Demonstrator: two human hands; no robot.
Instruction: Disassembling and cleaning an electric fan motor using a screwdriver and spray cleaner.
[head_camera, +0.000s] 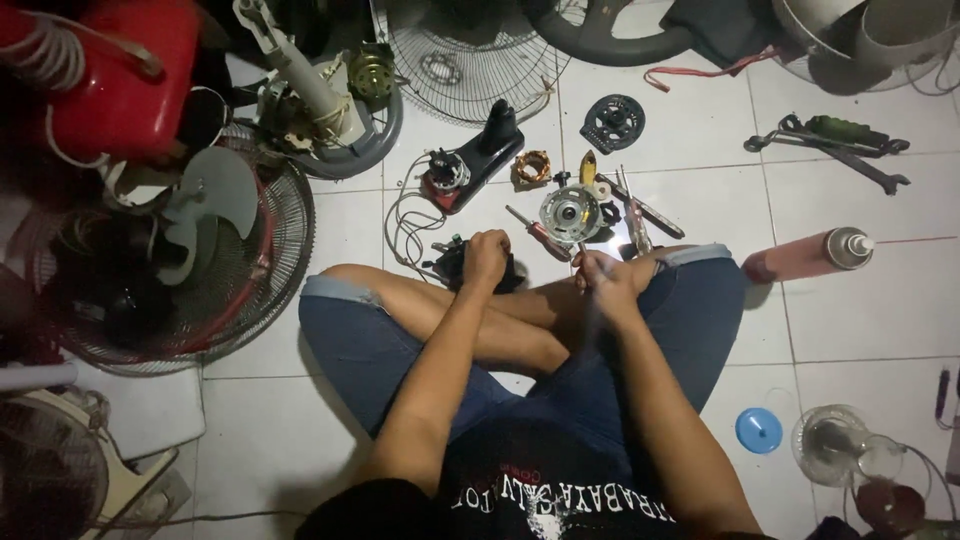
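Two hands busy: left hand (487, 256) on black part (462, 268), right hand (604, 280) fisted

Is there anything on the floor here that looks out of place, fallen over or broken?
The pink spray can lies on its side on the tile, not upright. Fan parts are scattered loose in front of the person: a round metal motor part, a copper coil and a wire fan guard off its fan. No spill shows.
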